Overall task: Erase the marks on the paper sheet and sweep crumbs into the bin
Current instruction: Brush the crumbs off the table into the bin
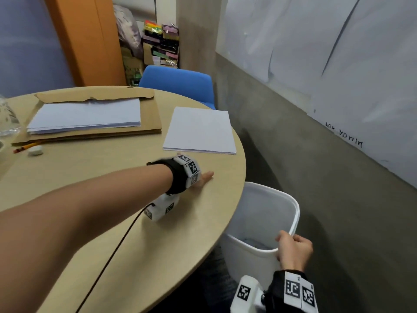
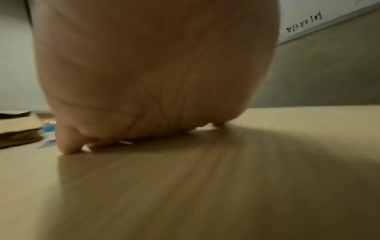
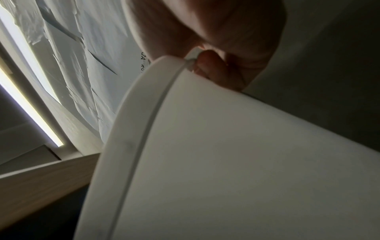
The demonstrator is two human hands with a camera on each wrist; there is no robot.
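Observation:
A white paper sheet [image 1: 199, 131] lies near the right edge of the round wooden table [image 1: 126, 218]. My left hand [image 1: 204, 178] lies flat on the tabletop just in front of the sheet, fingers straight toward the table's edge. In the left wrist view the left hand [image 2: 144, 81] touches the wood with its fingertips [image 2: 68, 149]. A white bin [image 1: 261, 224] is held tilted just below the table's right edge. My right hand [image 1: 293, 247] grips its near rim. The right wrist view shows the right hand [image 3: 207, 53] pinching the bin [image 3: 236, 162] rim. No crumbs are discernible.
A paper stack [image 1: 88, 116] on a cardboard folder [image 1: 149, 114], a pencil [image 1: 26, 147] and a white eraser [image 1: 35, 150] lie at the table's left. A blue chair [image 1: 178, 83] stands behind the table. A grey wall [image 1: 327, 177] with a papered upper part runs along the right.

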